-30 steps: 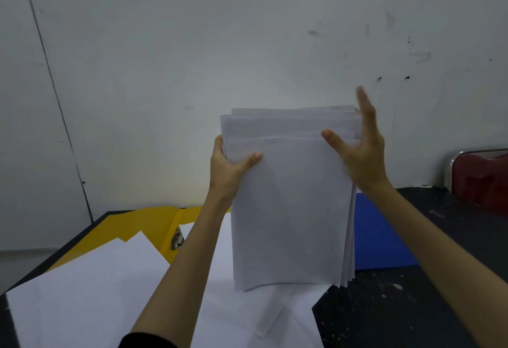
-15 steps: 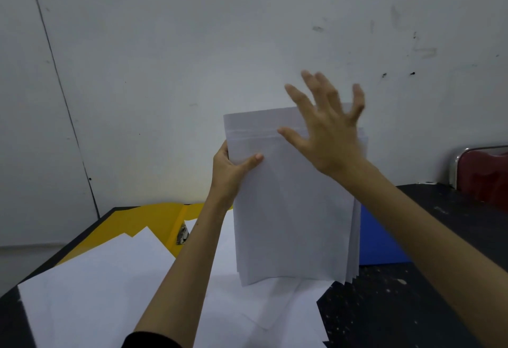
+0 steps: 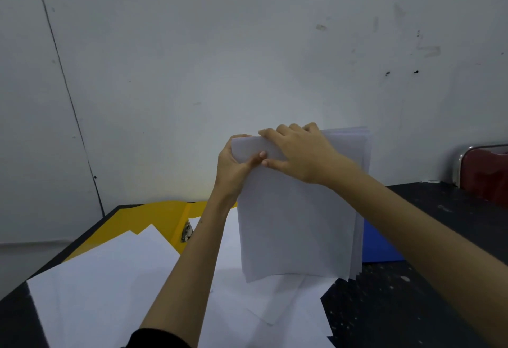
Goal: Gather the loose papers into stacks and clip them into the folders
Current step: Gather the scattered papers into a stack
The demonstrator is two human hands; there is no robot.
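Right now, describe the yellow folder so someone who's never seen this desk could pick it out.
Start at the dark table against the white wall. At its far left corner, behind the loose white sheets, lies the yellow folder, open flat. Unlike the blue folder on the right, it shows a metal clip at its spine.

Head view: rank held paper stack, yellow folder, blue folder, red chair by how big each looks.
1. Held paper stack, largest, though nearest the camera.
2. Yellow folder, mostly under papers.
3. Blue folder and red chair: visible parts look alike, both partly hidden or cropped, so not ranked.
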